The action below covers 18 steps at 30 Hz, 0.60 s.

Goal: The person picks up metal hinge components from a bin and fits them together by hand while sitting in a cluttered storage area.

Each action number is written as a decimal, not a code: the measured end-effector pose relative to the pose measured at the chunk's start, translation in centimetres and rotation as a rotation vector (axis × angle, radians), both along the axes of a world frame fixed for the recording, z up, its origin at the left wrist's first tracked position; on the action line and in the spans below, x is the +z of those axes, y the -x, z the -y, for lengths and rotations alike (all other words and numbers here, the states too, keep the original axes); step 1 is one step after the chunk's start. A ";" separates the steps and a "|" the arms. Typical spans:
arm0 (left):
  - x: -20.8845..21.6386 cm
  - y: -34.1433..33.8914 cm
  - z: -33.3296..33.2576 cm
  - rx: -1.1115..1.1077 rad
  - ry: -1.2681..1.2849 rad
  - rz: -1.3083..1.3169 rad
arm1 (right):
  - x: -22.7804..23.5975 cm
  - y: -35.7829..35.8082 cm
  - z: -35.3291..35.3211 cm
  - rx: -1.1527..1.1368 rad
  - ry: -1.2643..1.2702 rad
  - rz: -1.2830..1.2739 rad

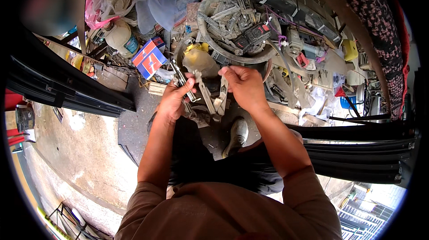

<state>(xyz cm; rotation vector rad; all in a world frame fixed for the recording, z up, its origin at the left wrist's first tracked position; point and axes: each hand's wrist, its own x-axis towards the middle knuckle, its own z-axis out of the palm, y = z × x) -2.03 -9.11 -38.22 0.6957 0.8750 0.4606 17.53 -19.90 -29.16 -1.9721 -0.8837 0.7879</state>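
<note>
The left hand [173, 100] curls round slim metal strips [180, 77], the right hand [245, 86] pinches a jointed metal bar [222, 96] by its upper end, all before the scrap-filled tub [203, 32], and a pinch nearer the joint should curb any swing.

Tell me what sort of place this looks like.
Probably a cluttered workshop or storage corner: a round tub heaped with hardware-like pieces, a plastic jug amid the clutter, and metal-looking strips in the left hand suggest it.

Dk floor [135, 124] has lt shoe [239, 133] & wood pcs [156, 88] on it.
</note>
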 end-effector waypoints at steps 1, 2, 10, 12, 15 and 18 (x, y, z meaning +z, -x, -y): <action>0.2 -0.1 0.4 -0.007 0.027 -0.014 | 0.1 -0.3 -0.1 -0.031 -0.015 0.036; 0.3 -0.1 0.8 -0.056 0.029 0.006 | 0.1 -0.3 -0.1 -0.110 -0.069 -0.058; -0.7 -0.8 2.1 -0.128 -0.092 0.071 | 0.0 -0.8 0.0 0.064 -0.139 -0.445; -0.7 -0.6 2.3 -0.128 -0.090 0.091 | 0.5 -1.2 0.2 0.153 -0.109 -0.547; -0.8 -0.2 2.7 -0.161 -0.085 0.115 | 0.4 -0.9 0.3 0.138 -0.150 -0.588; -0.7 -0.1 2.9 -0.185 -0.106 0.142 | -1.4 -1.5 0.3 0.243 -0.190 -0.949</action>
